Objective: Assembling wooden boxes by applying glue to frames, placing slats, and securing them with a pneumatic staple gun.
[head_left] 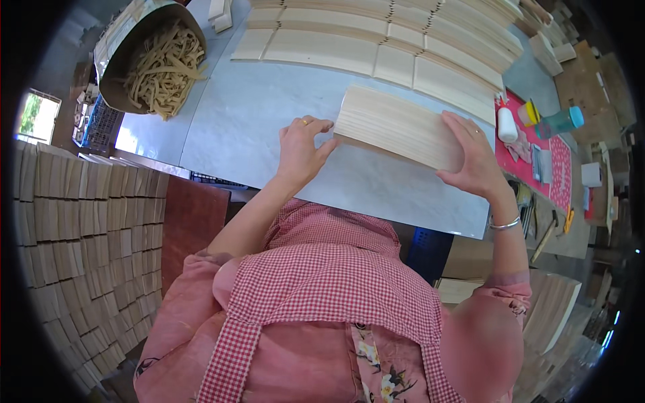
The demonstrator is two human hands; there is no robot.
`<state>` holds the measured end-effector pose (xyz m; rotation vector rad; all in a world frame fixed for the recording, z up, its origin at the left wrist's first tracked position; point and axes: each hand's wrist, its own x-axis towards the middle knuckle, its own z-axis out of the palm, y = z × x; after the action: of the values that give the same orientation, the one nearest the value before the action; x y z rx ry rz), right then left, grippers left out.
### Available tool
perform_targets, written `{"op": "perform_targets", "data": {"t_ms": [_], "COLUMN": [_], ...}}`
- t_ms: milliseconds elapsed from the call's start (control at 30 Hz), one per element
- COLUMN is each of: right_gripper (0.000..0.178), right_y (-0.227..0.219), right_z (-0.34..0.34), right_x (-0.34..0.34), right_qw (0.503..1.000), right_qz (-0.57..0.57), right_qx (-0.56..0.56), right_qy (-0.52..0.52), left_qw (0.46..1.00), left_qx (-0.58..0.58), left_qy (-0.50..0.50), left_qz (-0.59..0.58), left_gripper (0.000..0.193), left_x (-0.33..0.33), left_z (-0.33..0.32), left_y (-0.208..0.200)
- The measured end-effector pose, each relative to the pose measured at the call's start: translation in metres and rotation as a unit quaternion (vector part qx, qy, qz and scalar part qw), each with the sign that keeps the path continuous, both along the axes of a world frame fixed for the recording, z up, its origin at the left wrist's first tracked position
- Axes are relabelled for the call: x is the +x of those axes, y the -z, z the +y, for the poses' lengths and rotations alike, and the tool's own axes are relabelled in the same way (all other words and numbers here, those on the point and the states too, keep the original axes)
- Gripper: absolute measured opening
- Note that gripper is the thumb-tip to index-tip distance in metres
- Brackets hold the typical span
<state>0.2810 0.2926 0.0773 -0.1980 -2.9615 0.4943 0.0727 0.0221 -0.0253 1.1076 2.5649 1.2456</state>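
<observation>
A pale rectangular wooden board [396, 127] with straight grain lies at a slant over the grey-white tabletop [262, 127]. My right hand [476, 160] grips its right end, fingers on the far edge and thumb on the near edge. By the board's left end is my left hand [302, 149], thumb and forefinger apart and the other fingers loosely bent. Its fingertips are very close to that end, and whether they touch it I cannot tell. Beyond the board, rows of similar pale wooden pieces [322, 46] stretch across the back of the table.
A carton [111, 50] of thin wood-coloured strips [168, 70] sits at the table's left. On the right are a white bottle [507, 125], a teal-lidded container [561, 121] and a red patterned cloth [559, 171]. Stacked wooden blocks [87, 235] rise at left.
</observation>
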Motion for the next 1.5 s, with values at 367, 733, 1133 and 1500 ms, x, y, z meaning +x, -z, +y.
{"op": "perform_targets", "data": {"t_ms": [367, 733, 1133, 1500], "right_gripper": [0.088, 0.088, 0.057, 0.005], "right_y": [0.017, 0.036, 0.038, 0.079], "right_z": [0.021, 0.027, 0.03, -0.008], "right_x": [-0.02, -0.02, 0.019, 0.078], "right_qw": [0.998, 0.996, 0.985, 0.947], "right_qz": [-0.05, -0.061, 0.147, 0.153], "right_qx": [0.026, 0.062, -0.018, -0.067], "right_qy": [-0.019, -0.034, 0.094, 0.274], "left_qw": [0.985, 0.976, 0.97, 0.974], "left_qx": [-0.02, -0.053, -0.058, -0.074], "left_qy": [0.019, 0.021, 0.014, 0.036], "left_qz": [0.172, 0.212, 0.234, 0.211], "left_gripper": [0.018, 0.014, 0.011, 0.01], "left_x": [-0.005, -0.001, 0.005, 0.001], "left_z": [0.008, 0.01, 0.006, 0.01], "left_y": [-0.008, -0.013, -0.016, -0.024]}}
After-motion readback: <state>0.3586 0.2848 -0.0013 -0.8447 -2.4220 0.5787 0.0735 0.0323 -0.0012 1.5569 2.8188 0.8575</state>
